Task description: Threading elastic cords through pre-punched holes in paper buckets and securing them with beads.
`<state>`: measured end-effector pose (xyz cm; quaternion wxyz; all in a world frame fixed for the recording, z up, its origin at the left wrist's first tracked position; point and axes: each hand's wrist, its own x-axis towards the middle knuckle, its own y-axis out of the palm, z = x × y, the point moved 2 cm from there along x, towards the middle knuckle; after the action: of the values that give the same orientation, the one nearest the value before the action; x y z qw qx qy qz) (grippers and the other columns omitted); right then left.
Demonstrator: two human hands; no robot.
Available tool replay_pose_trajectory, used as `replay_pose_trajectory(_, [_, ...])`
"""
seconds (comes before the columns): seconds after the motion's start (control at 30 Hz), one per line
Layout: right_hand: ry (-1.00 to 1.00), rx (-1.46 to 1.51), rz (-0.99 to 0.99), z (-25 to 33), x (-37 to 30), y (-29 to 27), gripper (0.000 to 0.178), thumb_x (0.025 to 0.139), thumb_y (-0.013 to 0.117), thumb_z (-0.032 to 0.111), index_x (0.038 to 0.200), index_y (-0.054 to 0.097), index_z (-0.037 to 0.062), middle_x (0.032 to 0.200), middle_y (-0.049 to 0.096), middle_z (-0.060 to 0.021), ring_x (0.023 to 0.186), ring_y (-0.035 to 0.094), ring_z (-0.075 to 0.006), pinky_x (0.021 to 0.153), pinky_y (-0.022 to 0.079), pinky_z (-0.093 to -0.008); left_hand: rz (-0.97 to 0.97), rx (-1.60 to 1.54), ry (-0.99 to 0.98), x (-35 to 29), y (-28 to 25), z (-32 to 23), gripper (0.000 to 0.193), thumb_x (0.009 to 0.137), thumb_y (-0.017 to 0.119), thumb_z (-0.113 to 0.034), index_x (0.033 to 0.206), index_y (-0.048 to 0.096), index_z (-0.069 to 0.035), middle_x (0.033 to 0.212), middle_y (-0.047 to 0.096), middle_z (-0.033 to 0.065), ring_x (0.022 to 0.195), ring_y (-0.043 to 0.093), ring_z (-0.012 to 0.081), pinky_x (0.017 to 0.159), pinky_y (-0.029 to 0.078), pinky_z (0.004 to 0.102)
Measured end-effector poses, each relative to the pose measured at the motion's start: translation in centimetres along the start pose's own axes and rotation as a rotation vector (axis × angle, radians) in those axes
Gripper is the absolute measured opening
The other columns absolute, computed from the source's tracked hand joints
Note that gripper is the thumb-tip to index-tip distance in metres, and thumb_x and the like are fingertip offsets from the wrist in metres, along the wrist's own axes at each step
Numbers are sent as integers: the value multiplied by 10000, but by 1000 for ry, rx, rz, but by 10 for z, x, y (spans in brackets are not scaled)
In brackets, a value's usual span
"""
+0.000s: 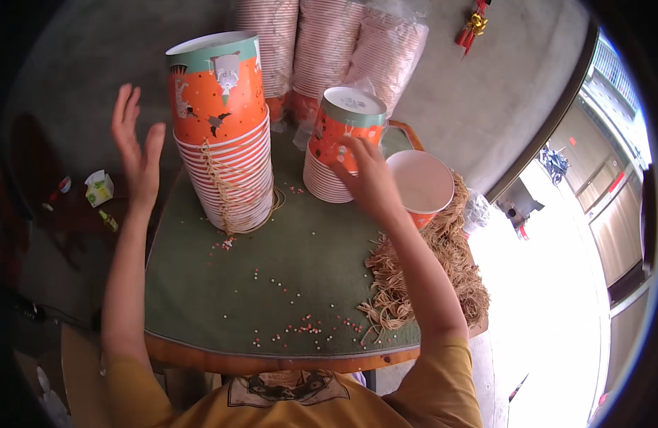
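Observation:
A tall stack of nested, upside-down paper buckets (218, 107), orange with a green band, stands on the left of the table. Tan cord (216, 182) hangs down its side and loops at its base. To the left of this stack my left hand (138, 153) is raised, fingers stretched and apart, holding nothing. My right hand (368, 175) is in front of a shorter inverted bucket stack (327, 128), fingers apart and partly over it; contact is hard to tell. Beside that hand a single bucket (418, 178) shows its white inside, next to a heap of tan cords (443, 264).
Plastic-wrapped bucket stacks (325, 46) stand at the back against the grey wall. Small red and white beads (307, 328) lie scattered over the green tabletop (200, 292). A tissue pack (99, 187) and a small green bottle (108, 220) sit at the far left. A bright doorway is on the right.

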<state>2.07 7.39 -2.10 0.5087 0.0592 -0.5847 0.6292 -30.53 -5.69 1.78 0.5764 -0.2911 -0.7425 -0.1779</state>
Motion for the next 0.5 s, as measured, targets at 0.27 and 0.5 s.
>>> replay_pose_trajectory(0.27, [-17,-504,211,-44,-96,-62,85,860,588,161,909,636,111,892,670,-70,930,631,-265,1003,391,-440,536,-45,158,-85,66,-87,534,793,604,66,1306,488,-25,1357,490,153,1318,424,311,1090,346,421])
replay_pose_trajectory(0.5, [-154,-11,324,21,-118,-101,222,809,675,66,1024,629,93,1127,621,-74,1155,549,-294,1051,402,-437,812,-61,339,-90,118,-123,483,759,697,-59,1210,525,-90,1264,540,65,1282,453,287,1082,359,451])
